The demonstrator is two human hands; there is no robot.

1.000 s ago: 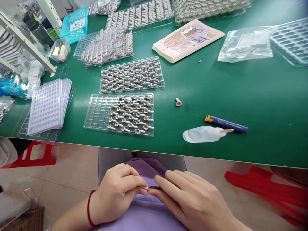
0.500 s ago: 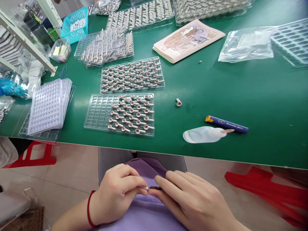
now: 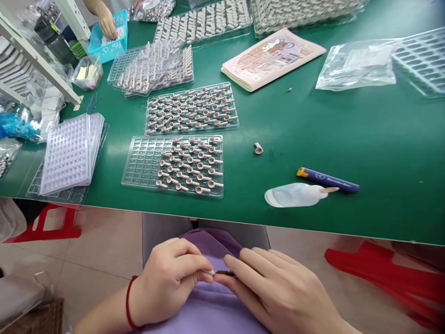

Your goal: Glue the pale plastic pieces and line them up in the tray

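Observation:
Above my lap, my left hand (image 3: 172, 276) pinches a small white piece (image 3: 210, 272) between thumb and forefinger. My right hand (image 3: 274, 287) grips a thin dark brown strip (image 3: 225, 273), mostly covered by its fingers. The tips of both pieces meet or nearly meet; exact contact is too small to tell. On the table ahead, a clear tray (image 3: 142, 160) carries small earbud-shaped beige parts (image 3: 189, 169), with bare pockets on its left side. One similar beige part (image 3: 257, 148) lies loose to the right of that tray.
A white squeeze bottle (image 3: 295, 195) and a blue cutter (image 3: 328, 180) lie near the front edge. Behind are another filled tray (image 3: 192, 109), a booklet (image 3: 273, 58) and a plastic bag (image 3: 358, 65). White trays (image 3: 67, 153) are stacked left. A co-worker's hand (image 3: 107, 22) is in a blue basket (image 3: 120, 44).
A co-worker's hand has come into the blue basket at the upper left. My own hands and the pieces in them have hardly moved.

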